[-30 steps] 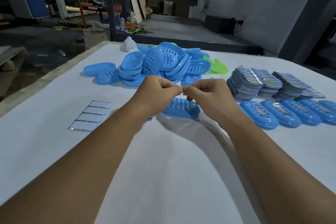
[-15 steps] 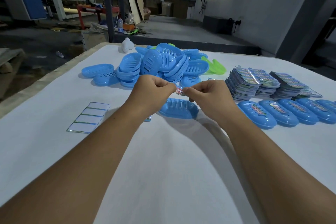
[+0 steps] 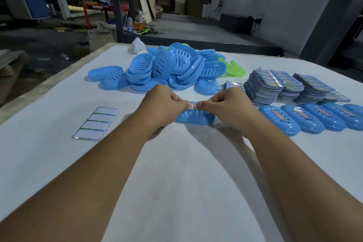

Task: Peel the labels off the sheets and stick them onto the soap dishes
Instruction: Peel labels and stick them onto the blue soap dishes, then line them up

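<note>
Pinched by both hands [image 3: 165, 104] [image 3: 225, 104], glossy label [image 3: 192, 104] spans ribbed oval dish [image 3: 194, 118].

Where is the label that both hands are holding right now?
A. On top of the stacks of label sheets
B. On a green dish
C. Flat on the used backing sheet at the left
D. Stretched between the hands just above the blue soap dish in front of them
D: the left hand and right hand pinch the label by its ends, just over the soap dish.
</note>
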A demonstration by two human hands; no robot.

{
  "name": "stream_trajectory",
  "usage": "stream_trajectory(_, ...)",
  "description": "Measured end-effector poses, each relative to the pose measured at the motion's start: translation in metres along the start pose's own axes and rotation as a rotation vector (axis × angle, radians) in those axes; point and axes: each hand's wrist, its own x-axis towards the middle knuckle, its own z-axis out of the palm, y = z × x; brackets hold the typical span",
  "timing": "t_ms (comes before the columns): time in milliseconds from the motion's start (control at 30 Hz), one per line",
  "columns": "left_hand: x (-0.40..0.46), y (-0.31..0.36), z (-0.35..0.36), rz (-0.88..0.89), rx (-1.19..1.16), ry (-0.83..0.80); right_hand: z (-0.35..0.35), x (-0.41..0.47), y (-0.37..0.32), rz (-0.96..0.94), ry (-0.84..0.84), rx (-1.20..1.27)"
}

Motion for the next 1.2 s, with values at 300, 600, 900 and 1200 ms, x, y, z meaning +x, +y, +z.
stream_trajectory(300, -0.001, 0.002, 0.001, -0.018, 0.123, 0.035, 0.003, 0.002, 0.001, -0.011, -0.001, -0.050)
stream_trajectory(600, -0.002, 0.004, 0.001, 0.023, 0.295, 0.038, 0.004, -0.001, -0.003, -0.014, 0.001, -0.123)
stream_trajectory(900, -0.004, 0.014, 0.012, 0.165, 0.663, 0.180, 0.017, -0.007, -0.010, -0.081, 0.148, -0.347)
stream_trajectory(1200, -0.003, 0.014, 0.011, 0.219, 0.725, 0.213, 0.015, -0.004, -0.013, -0.070, 0.173, -0.462)
